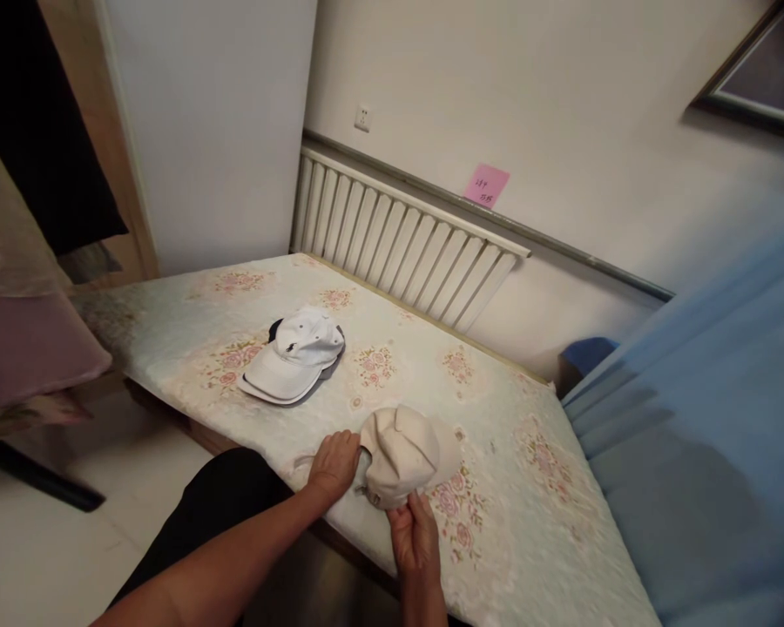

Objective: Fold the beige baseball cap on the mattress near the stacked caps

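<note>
A beige baseball cap (402,453) rests at the near side of the flowered bed cover, its brim turned to the right and its back strap facing me. At the cap's left edge, my left hand (336,466) is closed, with its fingertips at the rim by the back opening. My right hand (416,531) pinches the lower rim from below, thumb against the fabric. Farther left lies a small stack of caps, a white cap (306,340) with a dark logo on top and darker edges showing beneath.
The bed (235,296) has a pale floral cover. Behind it are a white radiator (398,235) and a pink note (487,185) on the wall. A blue curtain (699,418) hangs at the right. Clothes (32,331) hang at the left, beside a pale cabinet (215,131).
</note>
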`<state>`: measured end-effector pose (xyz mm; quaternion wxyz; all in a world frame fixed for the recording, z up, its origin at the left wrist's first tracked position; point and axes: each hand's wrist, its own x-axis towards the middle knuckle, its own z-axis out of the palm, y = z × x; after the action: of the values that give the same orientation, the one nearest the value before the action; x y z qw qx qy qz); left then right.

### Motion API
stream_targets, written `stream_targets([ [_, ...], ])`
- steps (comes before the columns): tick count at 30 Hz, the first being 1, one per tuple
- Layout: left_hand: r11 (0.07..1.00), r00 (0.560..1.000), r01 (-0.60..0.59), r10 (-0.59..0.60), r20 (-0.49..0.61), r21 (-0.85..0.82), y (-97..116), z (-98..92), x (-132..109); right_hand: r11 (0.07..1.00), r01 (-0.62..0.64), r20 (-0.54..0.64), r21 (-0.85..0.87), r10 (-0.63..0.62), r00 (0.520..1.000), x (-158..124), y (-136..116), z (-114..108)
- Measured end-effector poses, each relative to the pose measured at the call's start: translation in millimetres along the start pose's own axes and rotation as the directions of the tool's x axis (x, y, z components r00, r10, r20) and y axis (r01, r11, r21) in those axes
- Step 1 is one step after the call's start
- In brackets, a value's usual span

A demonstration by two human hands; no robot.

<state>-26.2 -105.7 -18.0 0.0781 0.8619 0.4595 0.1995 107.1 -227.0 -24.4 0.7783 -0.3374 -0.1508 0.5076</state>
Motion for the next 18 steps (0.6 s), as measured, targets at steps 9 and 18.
stream_targets([
  [9,1.000,1.000,0.008,-0.007,0.011,-0.022,-0.9,0.1,-0.2,0.998,0.020,-0.007,-0.060,-0.021,1.000,-3.5,0.4,4.4],
  [18,1.000,1.000,-0.014,0.014,-0.002,-0.006,-2.2,3.6,-0.6,0.999,-0.004,-0.012,-0.045,0.003,1.000,-4.4,-0.7,4.9],
])
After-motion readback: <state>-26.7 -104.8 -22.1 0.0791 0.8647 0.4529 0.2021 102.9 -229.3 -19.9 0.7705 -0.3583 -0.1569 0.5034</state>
